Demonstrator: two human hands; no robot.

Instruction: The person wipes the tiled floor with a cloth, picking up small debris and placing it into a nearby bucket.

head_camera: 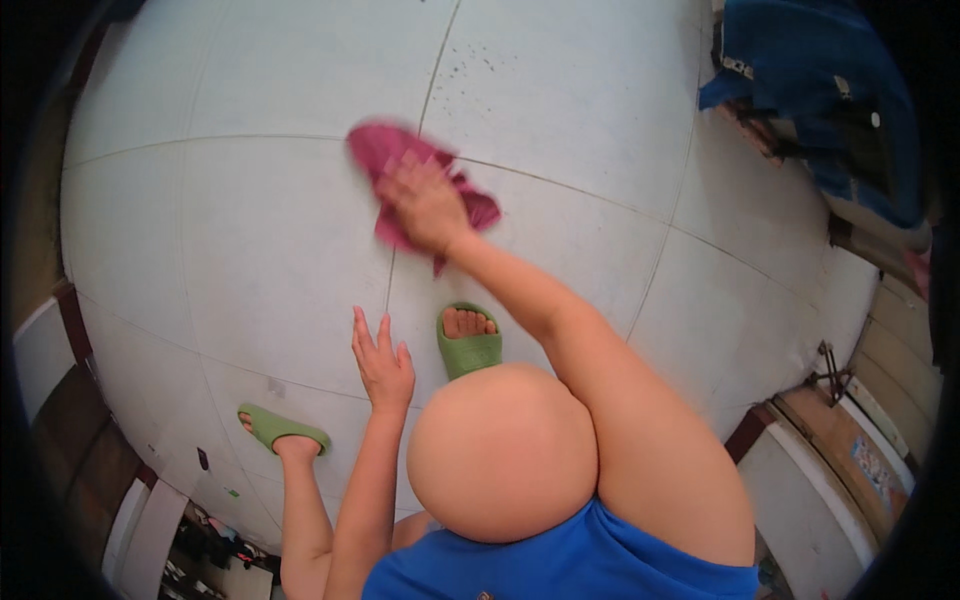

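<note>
A crumpled dark-pink cloth (382, 146) lies on the pale tiled floor (262, 225), somewhat blurred. Flat on top of it, fingers spread towards its far left part, presses my right hand (424, 202). The cloth's edges stick out on both sides of that hand. My left hand (386, 371) is raised left of my bent knee, fingers apart and holding nothing. Small dark specks (469, 75) are scattered on the tile beyond the cloth. Whether the right fingers grip any fold of the cloth is hard to tell; the palm covers it.
Green slippers are on my feet, one (472, 352) just below the cloth and one (281, 427) at the lower left. Blue fabric (780, 52) hangs over something at the upper right. A wooden piece of furniture (832, 442) is at the lower right. Shoes lie at the lower left.
</note>
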